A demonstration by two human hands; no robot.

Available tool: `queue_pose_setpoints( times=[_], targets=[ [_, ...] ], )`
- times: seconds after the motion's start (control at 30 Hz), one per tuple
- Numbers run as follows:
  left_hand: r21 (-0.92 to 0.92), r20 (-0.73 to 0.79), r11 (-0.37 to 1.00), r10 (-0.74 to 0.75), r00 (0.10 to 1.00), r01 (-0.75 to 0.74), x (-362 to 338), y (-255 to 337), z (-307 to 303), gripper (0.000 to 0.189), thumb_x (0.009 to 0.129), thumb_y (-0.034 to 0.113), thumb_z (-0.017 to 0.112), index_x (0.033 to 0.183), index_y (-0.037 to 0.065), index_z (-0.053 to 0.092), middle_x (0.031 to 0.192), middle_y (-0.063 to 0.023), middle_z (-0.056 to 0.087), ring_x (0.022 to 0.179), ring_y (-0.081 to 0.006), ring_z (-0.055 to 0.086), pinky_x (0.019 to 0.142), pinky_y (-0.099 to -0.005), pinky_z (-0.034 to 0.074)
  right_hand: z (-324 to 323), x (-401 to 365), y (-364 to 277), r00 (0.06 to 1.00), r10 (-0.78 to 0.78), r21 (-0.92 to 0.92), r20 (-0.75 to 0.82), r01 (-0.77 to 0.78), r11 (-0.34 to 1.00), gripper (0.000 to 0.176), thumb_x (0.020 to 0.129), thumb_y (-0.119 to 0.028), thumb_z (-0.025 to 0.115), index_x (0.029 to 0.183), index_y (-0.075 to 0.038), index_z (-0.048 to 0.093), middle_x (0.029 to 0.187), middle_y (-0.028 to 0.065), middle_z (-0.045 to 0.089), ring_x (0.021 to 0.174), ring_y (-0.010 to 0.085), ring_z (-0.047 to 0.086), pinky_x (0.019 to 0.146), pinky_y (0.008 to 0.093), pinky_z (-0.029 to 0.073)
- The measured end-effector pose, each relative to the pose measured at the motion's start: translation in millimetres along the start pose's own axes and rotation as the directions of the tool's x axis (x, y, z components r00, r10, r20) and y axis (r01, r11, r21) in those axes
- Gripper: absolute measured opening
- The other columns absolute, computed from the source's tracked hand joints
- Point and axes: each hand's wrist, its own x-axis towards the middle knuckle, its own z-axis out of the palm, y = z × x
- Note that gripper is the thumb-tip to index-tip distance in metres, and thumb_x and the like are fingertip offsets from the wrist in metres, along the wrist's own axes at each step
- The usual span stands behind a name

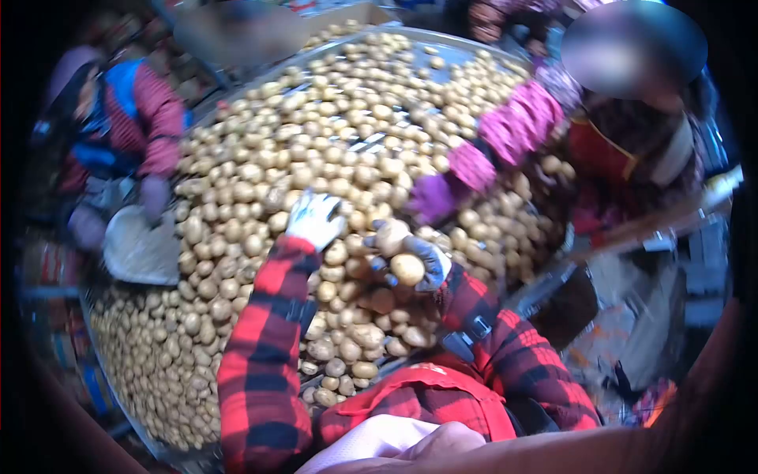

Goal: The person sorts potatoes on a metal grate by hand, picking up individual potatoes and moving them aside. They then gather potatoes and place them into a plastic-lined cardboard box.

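Note:
A broad heap of potatoes (272,162) lies before me. My left hand (314,219), in a white glove, rests back-up on the heap near its middle, fingers reaching forward over the potatoes; its fingertips are partly hidden. To the right, my right hand (432,265), in a grey and blue glove, is turned palm up and closed around two potatoes. One held potato (407,269) is round and smooth, and the other (391,237) lies just beyond it against the fingers. Just past my right hand is a co-worker's purple-gloved hand (433,199), touching the heap.
The potatoes lie on a large table with a raised metal rim (430,34). At the left, a co-worker (154,118) holds a pale scoop-like container (142,246) at the edge. Another co-worker (632,150) leans in from the right. A dark bin (564,308) stands at lower right.

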Motion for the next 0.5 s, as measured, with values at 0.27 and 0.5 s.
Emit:
queue_pose_setpoints(
  times=[0.27, 0.5],
  targets=[
    [0.022, -0.158, 0.999, -0.034, 0.987, 0.037, -148, 93, 32, 0.049, 0.088, 0.033, 0.069, 0.134, 0.019, 0.062, 0.16, -0.0156, 0.036, 0.143, -0.0427, 0.035, 0.119, -0.0616, 0.023, -13, -227, -1, 0.861, -0.213, -0.149, -0.462, 0.162, 0.976, 0.056, 0.1, -0.027, 0.059, 0.149, -0.003, 0.043, 0.14, 0.0169, 0.056, 0.116, 0.0314, 0.065, 0.094, 0.0423, 0.057],
    [-0.092, -0.022, 0.991, -0.1, 0.995, 0.098, -198, 145, 29, 0.053, 0.087, 0.032, 0.067, 0.138, 0.018, 0.059, 0.143, -0.0061, 0.054, 0.141, -0.0345, 0.039, 0.121, -0.0666, 0.012, -78, -376, -40, 0.033, -0.668, -0.645, -0.744, -0.3, 0.703, 0.058, 0.093, -0.023, 0.07, 0.144, -0.002, 0.051, 0.138, 0.0178, 0.058, 0.122, 0.0335, 0.06, 0.105, 0.0436, 0.049]
  ],
)
